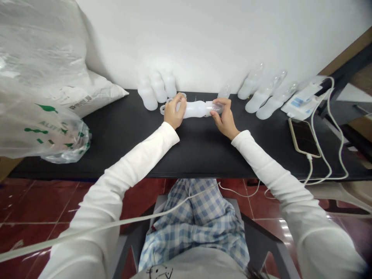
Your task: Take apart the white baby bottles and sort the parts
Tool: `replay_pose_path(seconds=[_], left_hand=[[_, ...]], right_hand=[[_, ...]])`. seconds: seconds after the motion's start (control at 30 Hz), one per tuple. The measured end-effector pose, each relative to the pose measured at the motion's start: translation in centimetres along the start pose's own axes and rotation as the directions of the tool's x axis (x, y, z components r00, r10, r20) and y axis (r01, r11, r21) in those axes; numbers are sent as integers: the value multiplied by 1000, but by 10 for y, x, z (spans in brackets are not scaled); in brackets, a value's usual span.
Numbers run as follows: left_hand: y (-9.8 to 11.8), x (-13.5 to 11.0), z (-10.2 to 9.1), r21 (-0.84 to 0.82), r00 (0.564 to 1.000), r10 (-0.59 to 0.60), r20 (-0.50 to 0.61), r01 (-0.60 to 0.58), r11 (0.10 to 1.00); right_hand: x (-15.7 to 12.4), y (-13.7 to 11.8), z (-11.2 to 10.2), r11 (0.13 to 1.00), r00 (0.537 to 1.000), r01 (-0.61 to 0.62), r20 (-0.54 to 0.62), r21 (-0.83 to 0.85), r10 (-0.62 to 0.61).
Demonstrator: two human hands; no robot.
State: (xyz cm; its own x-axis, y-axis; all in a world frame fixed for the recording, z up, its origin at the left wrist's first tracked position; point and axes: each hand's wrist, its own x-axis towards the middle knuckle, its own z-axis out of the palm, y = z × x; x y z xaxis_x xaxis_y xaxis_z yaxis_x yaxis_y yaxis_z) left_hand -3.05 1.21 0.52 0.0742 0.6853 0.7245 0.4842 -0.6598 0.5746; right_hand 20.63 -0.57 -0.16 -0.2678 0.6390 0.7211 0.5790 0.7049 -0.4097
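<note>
White sleeves (99,205) end in left hand (174,112) and right hand (226,121) sensibly pinching a likely light, slick bottle (197,109) by its ends.

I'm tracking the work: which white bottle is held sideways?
The middle bottle, held between the left hand and the right hand; the left bottles and right bottles stand on the black table, untouched.

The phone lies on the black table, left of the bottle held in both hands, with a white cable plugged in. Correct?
Wrong side: the head view shows the phone right of the held bottle. It does lie on the black table, with a white cable plugged in.
</note>
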Motion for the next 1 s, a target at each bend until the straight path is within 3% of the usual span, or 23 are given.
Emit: replay_pose_path(seconds=[0.13, 0.37, 0.73, 0.9, 1.0], left_hand=[[-6, 3, -9, 37, 1000, -2, -4, 3, 999], [-11, 3, -8, -10, 999, -39, 6, 39, 999], [-8, 8, -15, -59, 997, 9, 74, -5, 998], [-7, -1, -19, 54, 999, 38, 39, -40, 998], [-9, -5, -21, 126, 997, 75, 22, -77, 989]], right_hand=[[2, -3, 3, 997, 996, 77, 50, -28, -76], [10, -9, -12, 983, 982, 148, 135, -111, -133], [2, -3, -9, 978, 979, 123, 180, -168, -92], [7, 0, -9, 975, 962, 205, 200, -90, -184], [8, -5, -13, 983, 963, 169, 225, -70, -149]])
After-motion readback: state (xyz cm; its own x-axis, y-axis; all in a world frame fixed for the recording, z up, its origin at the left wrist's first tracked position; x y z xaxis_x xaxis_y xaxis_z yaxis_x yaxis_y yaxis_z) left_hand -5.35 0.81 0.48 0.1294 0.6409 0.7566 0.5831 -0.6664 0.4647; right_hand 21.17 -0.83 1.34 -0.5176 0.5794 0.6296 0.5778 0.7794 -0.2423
